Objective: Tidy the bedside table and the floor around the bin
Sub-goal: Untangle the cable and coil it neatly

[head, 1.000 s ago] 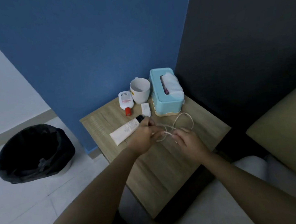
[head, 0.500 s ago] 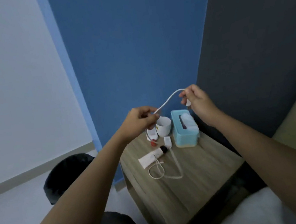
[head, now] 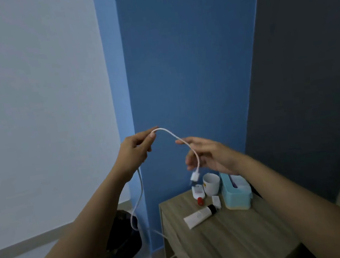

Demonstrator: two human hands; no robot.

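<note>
Bedside table point(head: 233, 239), wood-grain top, stands against the blue wall; low right of view. Bin point(head: 123, 243), black-lined, on the floor just left of the table, partly hidden behind the left forearm. Left hand point(head: 134, 153) raised well above the table, thumb and forefinger pinching the white cable point(head: 170, 133) near the top of its arc. Right hand point(head: 209, 156) held beside it at about the same height, fingers spread and loose; motion blur here, so it may be brushing the cable or merely close, cannot tell which. From the pinch the cable arcs over to the right hand and drops, its connector point(head: 193, 177) hanging just above the things at the table's back edge. The other run falls below the left hand, passes in front of the bin and loops by the table's front left corner, out of view at the bottom. On the table, back row: pale blue tissue box point(head: 236, 198), white mug point(head: 211, 185) beside it, white bottle with red cap point(head: 198, 193) lying down. In front: white tube point(head: 199, 215) lying flat, small white adapter point(head: 216, 201) near its cap. Judgement: early going. Cable is up off the table but uncoiled and unstowed; bottle, tube and adapter look unsorted; too little floor shows round the bin to judge that part.
</note>
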